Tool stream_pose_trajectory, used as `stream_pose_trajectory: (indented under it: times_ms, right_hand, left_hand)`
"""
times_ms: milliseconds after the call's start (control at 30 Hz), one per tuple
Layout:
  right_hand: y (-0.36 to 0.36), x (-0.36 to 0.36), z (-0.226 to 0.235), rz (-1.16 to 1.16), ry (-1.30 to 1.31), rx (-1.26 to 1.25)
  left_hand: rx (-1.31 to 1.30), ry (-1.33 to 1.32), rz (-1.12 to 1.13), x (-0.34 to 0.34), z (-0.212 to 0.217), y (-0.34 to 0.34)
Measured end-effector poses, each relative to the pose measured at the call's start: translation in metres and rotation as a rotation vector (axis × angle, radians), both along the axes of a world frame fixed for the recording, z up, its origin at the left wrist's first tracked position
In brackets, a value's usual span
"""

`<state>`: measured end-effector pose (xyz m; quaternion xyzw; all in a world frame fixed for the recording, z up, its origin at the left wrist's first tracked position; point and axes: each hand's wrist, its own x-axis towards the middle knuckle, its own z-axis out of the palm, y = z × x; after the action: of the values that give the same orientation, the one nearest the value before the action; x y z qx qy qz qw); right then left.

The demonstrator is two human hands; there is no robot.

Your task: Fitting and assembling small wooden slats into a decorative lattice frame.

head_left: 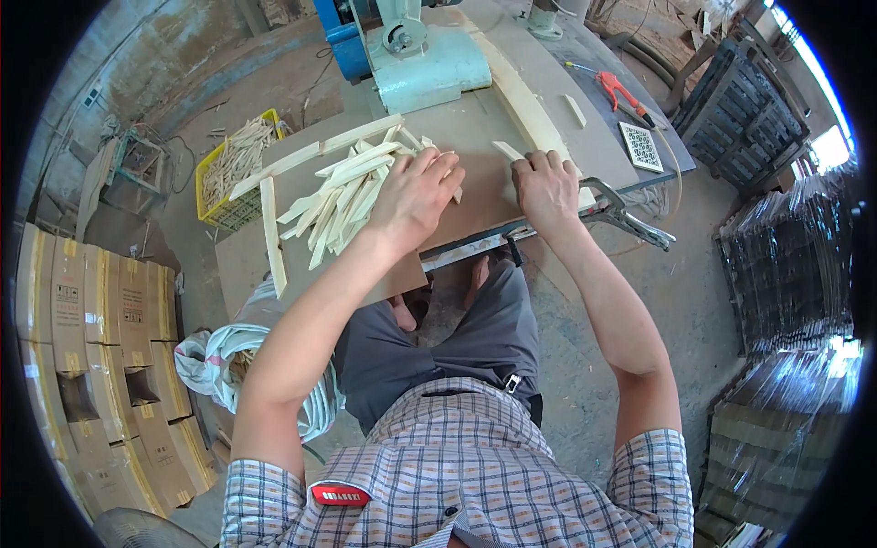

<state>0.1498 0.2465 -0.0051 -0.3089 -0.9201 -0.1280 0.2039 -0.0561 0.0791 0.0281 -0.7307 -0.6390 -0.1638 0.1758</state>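
My left hand (420, 196) is at the right edge of a loose pile of pale wooden strips (343, 205). Its fingers curl over a short strip, whose end (459, 194) pokes out beside them. My right hand (548, 190) is closed around another short wooden strip (505, 150), which points up and left from the fingertips. That hand rests by the near end of a long wooden board (521, 100) fixed along the brown tabletop (484, 183). Both palms face down, hiding the grip underneath. Longer strips (315, 155) frame the pile at its back and left.
A green machine (429, 73) stands at the table's far side. A metal locking clamp (630, 219) juts from the near right edge. Beyond lie a red air gun (621, 91) and a patterned tile (641, 147). A yellow crate (215, 212) of strips and stacked cartons (100, 310) are left.
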Motion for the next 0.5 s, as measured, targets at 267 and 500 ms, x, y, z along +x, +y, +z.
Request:
stream_pose_trajectory:
  times_ms: [267, 500]
  right_hand:
    - [0.049, -0.028, 0.005, 0.038, 0.019, 0.028]
    - [0.096, -0.084, 0.016, -0.02, 0.14, -0.076]
  left_hand:
    - [-0.271, 0.044, -0.058, -0.019, 0.005, 0.038]
    - [-0.116, -0.072, -0.185, -0.031, 0.002, 0.053]
